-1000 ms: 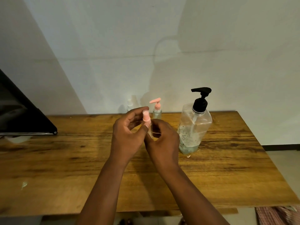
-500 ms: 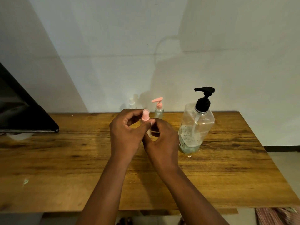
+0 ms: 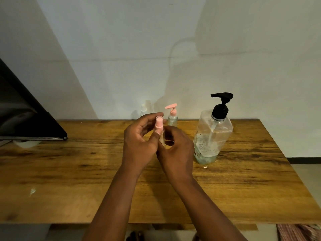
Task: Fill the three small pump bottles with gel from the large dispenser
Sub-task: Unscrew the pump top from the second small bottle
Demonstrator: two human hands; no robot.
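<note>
Pink plastic is being pinched at the centre of the head view: the pump top (image 3: pixel 159 122) of a small clear bottle (image 3: pixel 162 138) is being held between the thumb and fingers of the left hand (image 3: pixel 139 145), probably so that it can be turned on or off its neck. The bottle's body is being gripped by the right hand (image 3: pixel 175 150), likely to steady it against that twist; both hands are being kept together above the middle of the table (image 3: pixel 69 171). A second small bottle (image 3: pixel 172 115) with a pink pump and a faint third bottle (image 3: pixel 144 109) are being left at the back edge. The large dispenser (image 3: pixel 212 134), nearly empty, is being kept just right of the hands, within easy reach for pumping.
</note>
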